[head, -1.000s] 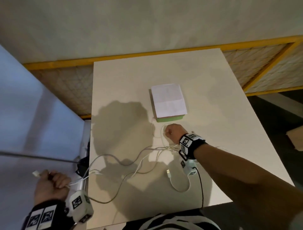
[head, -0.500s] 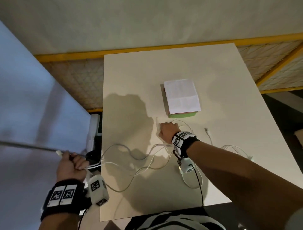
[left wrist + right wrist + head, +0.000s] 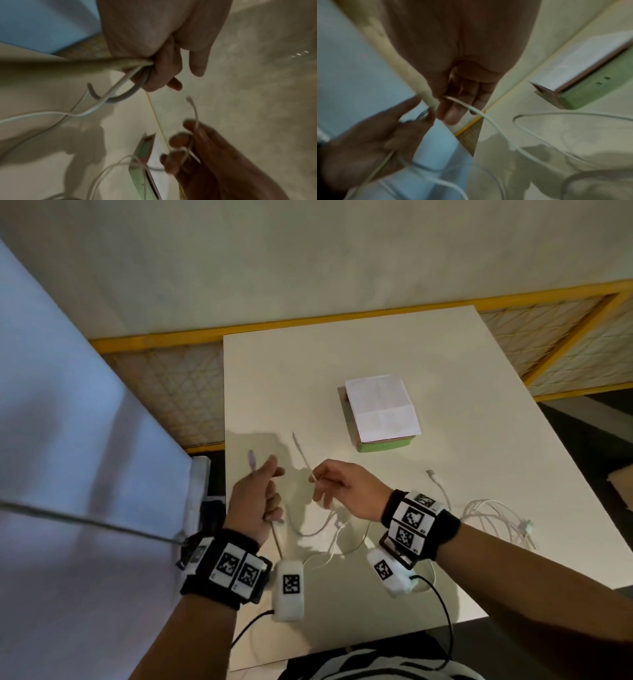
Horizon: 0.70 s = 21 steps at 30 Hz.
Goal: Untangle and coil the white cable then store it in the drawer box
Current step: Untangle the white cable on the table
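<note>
The left hand (image 3: 255, 501), earlier out past the table's edge, now holds its cable end near the right hand (image 3: 346, 491), which pinches the other end of the white cable (image 3: 337, 542). Slack trails on the table (image 3: 376, 354); coiling looks ready to start, drawer box (image 3: 382, 414) beyond.

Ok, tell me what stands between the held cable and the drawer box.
Only bare table lies between the hands and the drawer box, but its green drawer front looks closed. The left hand and right hand both hold the white cable.
</note>
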Available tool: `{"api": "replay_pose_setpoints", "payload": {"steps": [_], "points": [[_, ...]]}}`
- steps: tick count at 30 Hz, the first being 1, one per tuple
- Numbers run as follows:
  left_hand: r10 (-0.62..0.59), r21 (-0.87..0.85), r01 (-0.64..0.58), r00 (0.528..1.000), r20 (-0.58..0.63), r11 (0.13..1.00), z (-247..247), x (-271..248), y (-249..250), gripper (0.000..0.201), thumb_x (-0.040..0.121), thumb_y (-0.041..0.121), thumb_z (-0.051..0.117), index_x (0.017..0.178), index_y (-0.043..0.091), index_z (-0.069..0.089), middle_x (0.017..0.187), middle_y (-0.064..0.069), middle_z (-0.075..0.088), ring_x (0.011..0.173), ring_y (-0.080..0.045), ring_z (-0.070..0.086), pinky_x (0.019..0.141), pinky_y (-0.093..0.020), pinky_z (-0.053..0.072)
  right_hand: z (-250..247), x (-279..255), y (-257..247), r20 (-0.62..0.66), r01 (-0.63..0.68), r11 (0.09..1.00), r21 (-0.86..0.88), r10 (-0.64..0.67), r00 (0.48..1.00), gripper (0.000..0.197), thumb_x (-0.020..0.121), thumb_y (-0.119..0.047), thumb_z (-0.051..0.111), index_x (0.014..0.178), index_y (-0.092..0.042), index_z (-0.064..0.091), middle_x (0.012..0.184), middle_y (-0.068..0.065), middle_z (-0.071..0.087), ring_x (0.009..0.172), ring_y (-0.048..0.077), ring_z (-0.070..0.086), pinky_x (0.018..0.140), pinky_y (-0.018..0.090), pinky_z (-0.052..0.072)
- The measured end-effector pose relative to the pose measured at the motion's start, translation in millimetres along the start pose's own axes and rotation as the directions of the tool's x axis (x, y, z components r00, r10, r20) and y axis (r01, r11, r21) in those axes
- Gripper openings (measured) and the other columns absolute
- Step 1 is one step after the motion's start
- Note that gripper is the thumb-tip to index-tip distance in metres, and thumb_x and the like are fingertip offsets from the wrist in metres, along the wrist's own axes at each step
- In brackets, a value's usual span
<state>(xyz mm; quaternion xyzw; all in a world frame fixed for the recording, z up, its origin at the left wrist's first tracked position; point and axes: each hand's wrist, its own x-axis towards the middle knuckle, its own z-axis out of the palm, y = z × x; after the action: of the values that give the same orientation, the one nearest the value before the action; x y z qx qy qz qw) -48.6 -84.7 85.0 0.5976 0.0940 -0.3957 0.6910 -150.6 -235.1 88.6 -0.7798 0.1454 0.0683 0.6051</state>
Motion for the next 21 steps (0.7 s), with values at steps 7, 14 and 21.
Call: {"api": "replay_pose_setpoints", "payload": {"steps": [7, 14, 21], "points": [[0.218, 0.004, -0.218, 0.976, 0.005, 0.976, 29, -16, 24, 0.033, 0.097, 0.026, 0.05, 0.067, 0.012, 0.051, 0.034, 0.009, 0.029, 0.028, -0.004, 0.024, 0.031, -0.013, 0.023, -4, -4, -14, -0.035, 0.094, 0.914, -0.394, -0.117, 0.993, 0.016, 0.089, -0.026, 0.058, 0.1, -0.015, 0.059, 0.073, 0.004, 0.061, 0.063, 0.018, 0.055, 0.061, 0.027, 0.043], [0.36, -0.25, -0.375, 0.927, -0.107, 0.893, -29, -16, 67, 0.043, 0.097, 0.033, 0.043, 0.056, 0.024, 0.038, 0.039, 0.009, 0.025, 0.035, -0.006, 0.019, 0.039, -0.021, 0.015, -101, -1, 45, -0.357, -0.347, 0.758, -0.553, 0.161, 0.92, 0.026, 0.092, -0.031, 0.052, 0.092, -0.007, 0.06, 0.098, 0.019, 0.065, 0.091, 0.033, 0.059, 0.069, 0.028, 0.034], [0.345, -0.269, -0.42, 0.894, -0.284, 0.867, -77, -12, 66, 0.041, 0.097, 0.037, 0.039, 0.058, 0.025, 0.045, 0.04, 0.007, 0.028, 0.037, -0.006, 0.024, 0.045, -0.017, 0.018, -176, -30, 44, -0.606, -0.486, 0.762, -0.428, 0.156, 0.78, 0.024, 0.085, -0.032, 0.063, 0.086, -0.008, 0.066, 0.079, 0.007, 0.056, 0.076, 0.024, 0.051, 0.068, 0.027, 0.036]]}}
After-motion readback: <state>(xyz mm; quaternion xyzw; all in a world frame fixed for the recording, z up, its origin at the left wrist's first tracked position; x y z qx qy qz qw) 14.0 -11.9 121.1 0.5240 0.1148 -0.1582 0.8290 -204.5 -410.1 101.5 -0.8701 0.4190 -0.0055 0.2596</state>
